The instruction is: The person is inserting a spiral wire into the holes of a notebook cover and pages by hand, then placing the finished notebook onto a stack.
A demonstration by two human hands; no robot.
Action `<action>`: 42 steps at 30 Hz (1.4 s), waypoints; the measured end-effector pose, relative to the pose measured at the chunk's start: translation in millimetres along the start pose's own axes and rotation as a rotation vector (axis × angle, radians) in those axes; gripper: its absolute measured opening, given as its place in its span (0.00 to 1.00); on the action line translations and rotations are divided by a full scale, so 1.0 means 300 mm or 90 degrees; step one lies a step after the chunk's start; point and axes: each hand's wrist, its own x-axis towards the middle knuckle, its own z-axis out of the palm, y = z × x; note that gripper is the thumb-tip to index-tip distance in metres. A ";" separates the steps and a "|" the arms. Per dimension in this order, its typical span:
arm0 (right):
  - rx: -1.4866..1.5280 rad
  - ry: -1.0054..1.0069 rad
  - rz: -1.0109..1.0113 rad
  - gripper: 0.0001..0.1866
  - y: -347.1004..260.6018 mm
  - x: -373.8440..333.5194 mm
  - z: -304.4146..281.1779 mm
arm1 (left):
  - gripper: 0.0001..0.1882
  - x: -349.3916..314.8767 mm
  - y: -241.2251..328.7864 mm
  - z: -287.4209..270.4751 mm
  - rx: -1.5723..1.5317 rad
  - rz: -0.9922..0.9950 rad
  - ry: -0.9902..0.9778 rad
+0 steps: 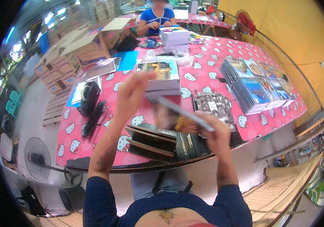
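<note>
My right hand (216, 134) grips a thin book (186, 113) by one end. The book is tilted nearly edge-on, and its cover is smeared by motion. My left hand (131, 90) is raised in front of a stack of books (163, 89) with a yellow and light-blue picture on top. Blur hides whether its fingers hold anything. Below the held book, a black wooden stand (150, 145) with slanted boards sits at the table's near edge. Beside my right hand lies a spread of grey photo-printed covers (215, 108).
Bound books with colourful covers (260, 89) stand in piles at the right of the pink table (241, 130). Left are a black tape dispenser (89, 98) and black binding combs (94, 123). A co-worker (157, 20) sits across, behind another book stack (174, 36). Cartons (90, 51) and a fan (37, 159) stand left.
</note>
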 end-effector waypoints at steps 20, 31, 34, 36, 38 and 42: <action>1.142 -0.157 0.411 0.39 0.255 0.083 0.229 | 0.15 -0.057 -0.233 0.026 0.668 0.347 -0.288; 0.528 -0.019 0.351 0.20 0.148 -0.149 0.258 | 0.28 -0.233 -0.126 -0.060 -0.285 -0.351 -0.126; 0.434 -0.023 0.318 0.17 0.184 -0.187 0.258 | 0.18 -0.221 -0.093 -0.052 -0.289 -0.346 -0.144; 0.530 -0.003 0.346 0.16 0.134 -0.209 0.255 | 0.16 -0.242 -0.105 -0.056 -0.283 -0.308 -0.135; 0.531 -0.009 0.341 0.17 0.110 -0.216 0.248 | 0.17 -0.253 -0.088 -0.067 -0.279 -0.332 -0.165; 0.468 -0.054 0.290 0.17 0.147 -0.249 0.280 | 0.17 -0.280 -0.100 -0.060 -0.310 -0.344 -0.164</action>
